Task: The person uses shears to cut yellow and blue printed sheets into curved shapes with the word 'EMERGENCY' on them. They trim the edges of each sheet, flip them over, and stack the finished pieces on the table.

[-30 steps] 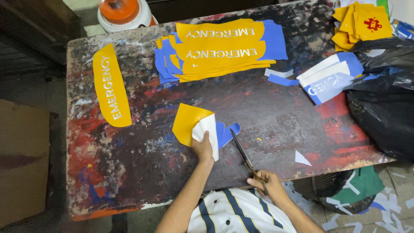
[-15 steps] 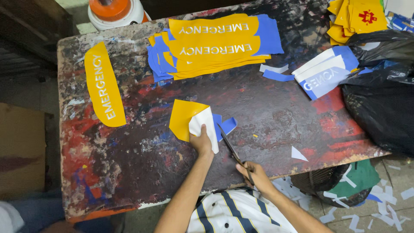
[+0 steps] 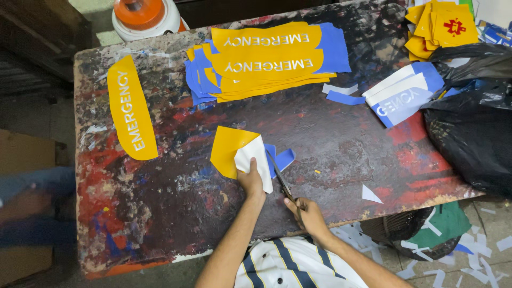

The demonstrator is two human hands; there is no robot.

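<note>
Left hand (image 3: 250,178) pinned the folded yellow sticker sheet (image 3: 229,152) flat — right hand (image 3: 306,213) gripped the scissors (image 3: 280,178), blades angled up-left across the tabletop (image 3: 341,154) into its edge.

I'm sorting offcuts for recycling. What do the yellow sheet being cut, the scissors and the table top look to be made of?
Yellow sheet: likely thin vinyl or sticker film with white backing; it bends up under the left hand, showing a white underside.
Scissors, in the right hand: dark, slim blades, probably metal.
Table top: a hard board, perhaps wood, matte and crusted with paint stains.
</note>
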